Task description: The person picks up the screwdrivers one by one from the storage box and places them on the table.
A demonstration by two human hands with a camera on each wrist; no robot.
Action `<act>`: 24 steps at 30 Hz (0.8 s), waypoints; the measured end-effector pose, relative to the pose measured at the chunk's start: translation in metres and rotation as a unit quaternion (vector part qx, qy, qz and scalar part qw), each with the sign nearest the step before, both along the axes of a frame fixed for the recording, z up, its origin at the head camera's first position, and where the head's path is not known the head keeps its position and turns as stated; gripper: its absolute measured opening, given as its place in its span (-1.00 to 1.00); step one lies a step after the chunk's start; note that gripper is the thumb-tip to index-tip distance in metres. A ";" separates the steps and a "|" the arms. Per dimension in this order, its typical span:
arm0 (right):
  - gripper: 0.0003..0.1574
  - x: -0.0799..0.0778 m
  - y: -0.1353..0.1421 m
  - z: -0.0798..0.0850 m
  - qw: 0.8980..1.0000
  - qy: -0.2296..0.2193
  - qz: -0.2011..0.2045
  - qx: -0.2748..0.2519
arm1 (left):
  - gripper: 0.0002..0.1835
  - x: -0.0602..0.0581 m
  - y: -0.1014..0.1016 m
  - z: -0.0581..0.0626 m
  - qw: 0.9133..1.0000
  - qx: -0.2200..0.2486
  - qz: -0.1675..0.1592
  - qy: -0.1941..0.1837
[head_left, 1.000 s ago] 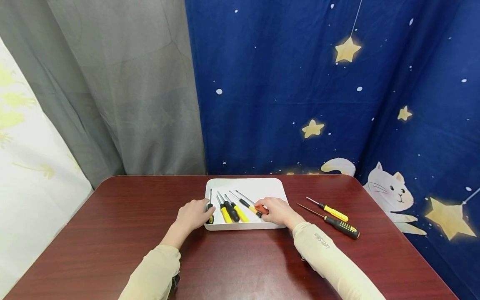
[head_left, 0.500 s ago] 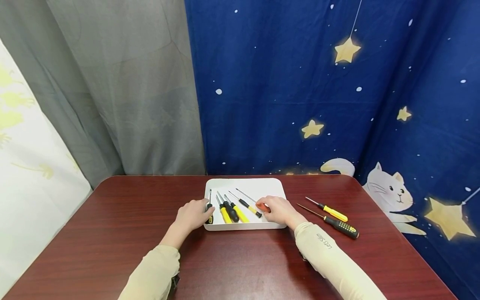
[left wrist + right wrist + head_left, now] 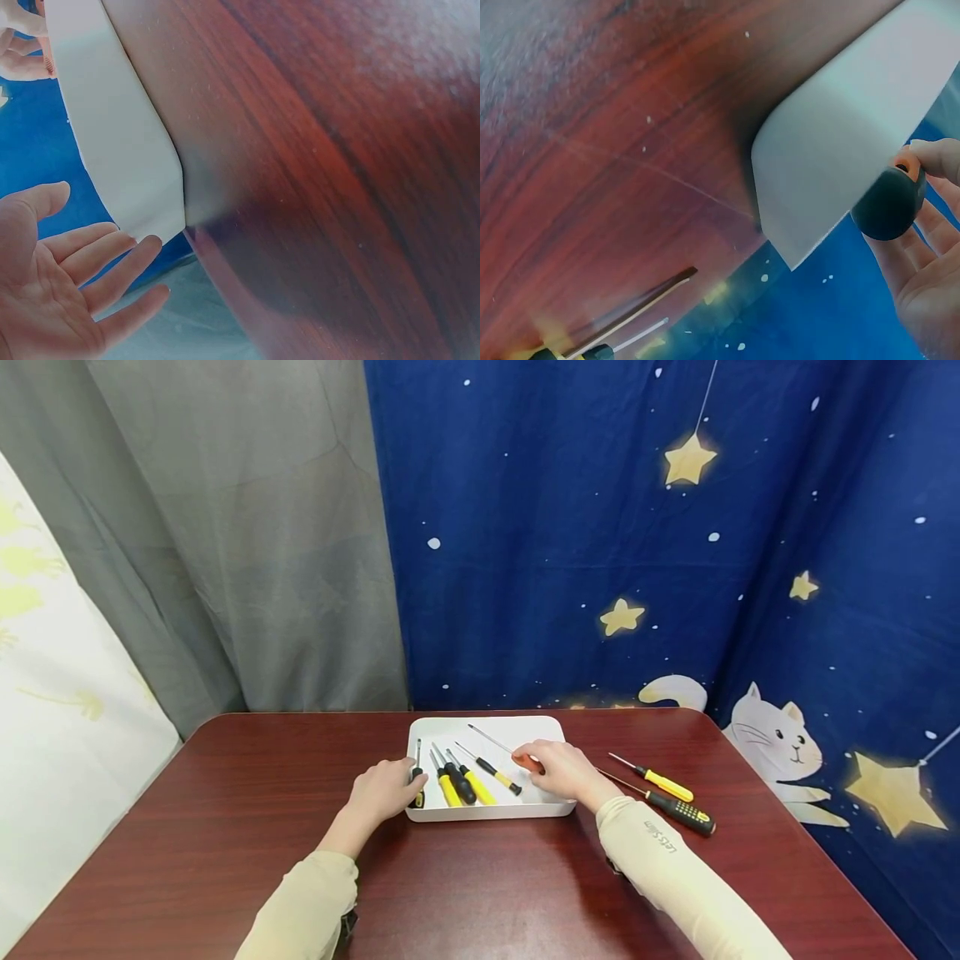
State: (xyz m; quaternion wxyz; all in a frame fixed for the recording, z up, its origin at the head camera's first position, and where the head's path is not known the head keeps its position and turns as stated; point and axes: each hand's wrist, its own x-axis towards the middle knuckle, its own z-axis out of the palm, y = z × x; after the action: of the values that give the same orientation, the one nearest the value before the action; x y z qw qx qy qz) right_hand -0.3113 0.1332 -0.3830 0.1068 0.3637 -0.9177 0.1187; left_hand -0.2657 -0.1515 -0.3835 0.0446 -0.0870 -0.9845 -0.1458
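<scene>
My right hand pinches the orange handle of a screwdriver over the right part of a white tray. Its long shaft points toward the tray's back left. In the right wrist view the screwdriver's dark rounded butt shows beside the tray wall, thumb and fingers about the handle. My left hand rests at the tray's left edge; the left wrist view shows its fingers extended, touching the tray corner. Beside it inside the tray lies a black screwdriver, partly hidden by the thumb.
Several yellow and black screwdrivers lie side by side in the tray. Right of it on the brown table are a yellow-handled screwdriver and a black-handled one. Curtains hang behind the table.
My right hand has moved slightly away from me and up with the orange screwdriver, whose tip has shifted toward the tray's back. My left hand stays at the tray's edge.
</scene>
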 end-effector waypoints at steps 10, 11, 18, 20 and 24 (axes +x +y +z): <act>-0.55 0.003 0.008 0.010 1.000 0.009 -0.001 0.001 | -0.68 0.001 0.000 0.001 1.000 0.003 -0.005 0.004; -0.55 0.004 0.009 0.011 1.000 0.009 -0.003 0.000 | -0.68 0.000 0.000 0.000 1.000 0.003 -0.006 0.004; -0.53 0.006 0.018 0.017 1.000 0.008 -0.014 -0.001 | -0.70 0.000 0.000 0.000 1.000 0.002 -0.006 0.003; -0.52 0.007 0.020 0.018 1.000 0.006 -0.017 -0.002 | -0.70 0.000 0.000 0.001 1.000 0.002 -0.005 0.003; -0.51 0.008 0.024 0.019 1.000 0.004 -0.022 -0.002 | -0.68 0.001 0.001 0.001 1.000 0.000 -0.002 0.001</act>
State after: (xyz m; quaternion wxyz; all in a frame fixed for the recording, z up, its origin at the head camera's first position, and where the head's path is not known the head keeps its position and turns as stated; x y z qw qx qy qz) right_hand -0.3030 0.1575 -0.3636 0.1134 0.3438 -0.9248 0.1168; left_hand -0.2646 -0.1508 -0.3823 0.0455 -0.0892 -0.9842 -0.1460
